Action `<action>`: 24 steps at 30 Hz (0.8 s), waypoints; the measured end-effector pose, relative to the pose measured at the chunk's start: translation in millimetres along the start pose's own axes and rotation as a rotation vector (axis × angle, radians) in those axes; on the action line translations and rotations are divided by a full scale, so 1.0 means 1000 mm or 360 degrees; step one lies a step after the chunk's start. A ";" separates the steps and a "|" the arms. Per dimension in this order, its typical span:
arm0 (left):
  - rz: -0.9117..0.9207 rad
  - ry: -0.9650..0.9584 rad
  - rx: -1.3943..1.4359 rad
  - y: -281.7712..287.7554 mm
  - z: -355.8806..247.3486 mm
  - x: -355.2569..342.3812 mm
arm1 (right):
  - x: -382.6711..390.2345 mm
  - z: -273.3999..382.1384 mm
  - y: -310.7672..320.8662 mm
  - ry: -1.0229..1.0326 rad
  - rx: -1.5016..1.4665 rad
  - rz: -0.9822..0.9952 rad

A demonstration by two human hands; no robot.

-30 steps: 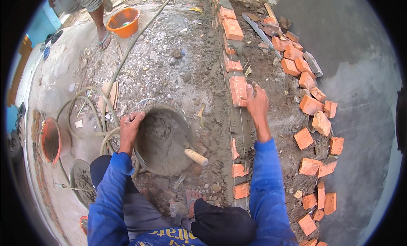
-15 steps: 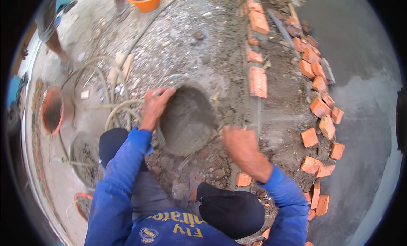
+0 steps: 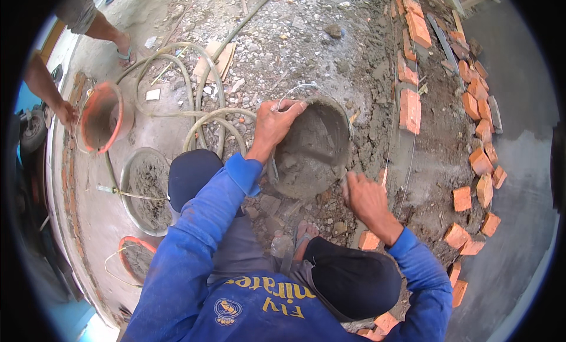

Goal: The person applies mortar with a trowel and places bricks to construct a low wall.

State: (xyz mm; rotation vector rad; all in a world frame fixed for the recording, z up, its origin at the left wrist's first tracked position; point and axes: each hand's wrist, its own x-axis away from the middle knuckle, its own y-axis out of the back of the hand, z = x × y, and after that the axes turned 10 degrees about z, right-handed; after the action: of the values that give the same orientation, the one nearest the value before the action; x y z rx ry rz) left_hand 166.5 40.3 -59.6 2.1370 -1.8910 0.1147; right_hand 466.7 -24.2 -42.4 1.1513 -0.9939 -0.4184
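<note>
A round bucket (image 3: 293,186) of wet grey mortar stands on the rubble in front of me. My left hand (image 3: 272,129) grips its upper left rim, thumb and fingers pinched over the edge. Just outside the lower right rim, my right hand (image 3: 368,202) is closed around what looks like the handle of a trowel. Its mortar-coated blade (image 3: 320,151) seems to lie inside the bucket, hard to tell from the mortar. A thin wire handle (image 3: 289,94) arches over the bucket's far side.
A brick row (image 3: 410,111) runs along a taut string (image 3: 407,186) on the right, with loose bricks (image 3: 480,162) beyond. To the left lie a coiled hose (image 3: 191,114), an orange bucket (image 3: 125,119) touched by another person's hand (image 3: 66,115), a mortar basin (image 3: 131,209) and another orange-rimmed bucket (image 3: 125,265).
The view has swung left, so the scene sits farther right. My right hand has come closer to the bucket, while my left keeps its rim. Another person's hand now reaches the orange bucket.
</note>
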 end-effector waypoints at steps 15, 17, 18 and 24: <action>-0.0202 -0.0135 0.0105 -0.022 0.011 0.009 | -0.002 0.052 -0.043 -0.0012 -0.1349 0.0469; -0.0108 -0.0095 0.0140 -0.023 0.007 0.009 | 0.009 0.044 -0.038 0.0035 -0.1285 0.0298; -0.0134 -0.0094 0.0104 -0.022 0.006 0.009 | 0.011 0.038 -0.021 0.0009 -0.0978 0.0340; -0.0131 -0.0063 0.0131 -0.029 -0.002 0.011 | 0.009 -0.031 0.020 -0.0231 0.0118 0.0042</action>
State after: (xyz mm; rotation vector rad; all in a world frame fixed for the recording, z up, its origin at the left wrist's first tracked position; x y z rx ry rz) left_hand 197.2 33.0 -59.9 2.2844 -1.8471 0.1363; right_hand 493.3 -4.9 -22.2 1.1856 -1.1580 -0.4522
